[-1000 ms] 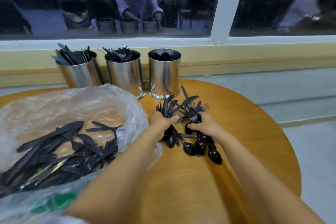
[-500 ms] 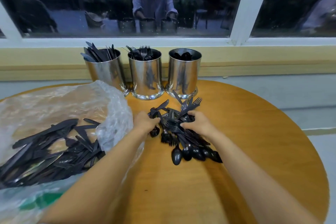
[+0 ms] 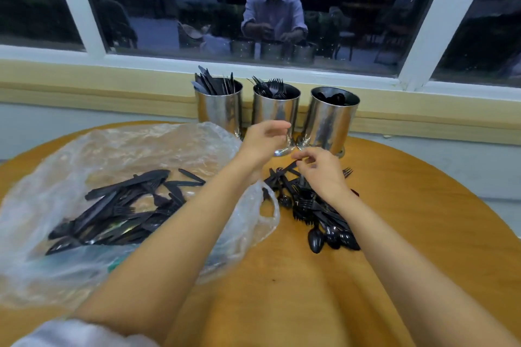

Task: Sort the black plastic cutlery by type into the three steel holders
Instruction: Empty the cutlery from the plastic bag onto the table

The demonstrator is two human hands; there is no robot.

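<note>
1. The left hand (image 3: 265, 139) hangs just in front of the fork holder (image 3: 275, 118), fingers loosely curled, nothing visible in it.
2. The right hand (image 3: 321, 170) is over the far end of the loose pile (image 3: 313, 211). Its fingertips curl down at a black handle, too blurred to tell whether it is pinched.
3. Unsorted cutlery lies in that pile, under the right hand and behind it. More sits in the bag (image 3: 118, 155) left of the left hand. Just beyond both hands stand the knife holder (image 3: 218, 113), fork holder and spoon holder (image 3: 332, 121).
4. Risk: the pile is tangled, tines through handles. Lifting one piece likely drags its neighbours and scatters them.
5. Risk: mis-sorting. Everything is black, the light is dim, and the handle ends look alike. Check the head before dropping.
6. Risk: the left hand is close to the fork holder's base. The holders stand close together, so a bump could rock the neighbours.
7. Edges: the holders sit at the far rim of the surface (image 3: 423, 220). The bag's loop touches the pile just left of the right hand, so that side is cramped.
8. Room: bare surface right of the right hand, out to the curved rim, and behind both hands.
</note>
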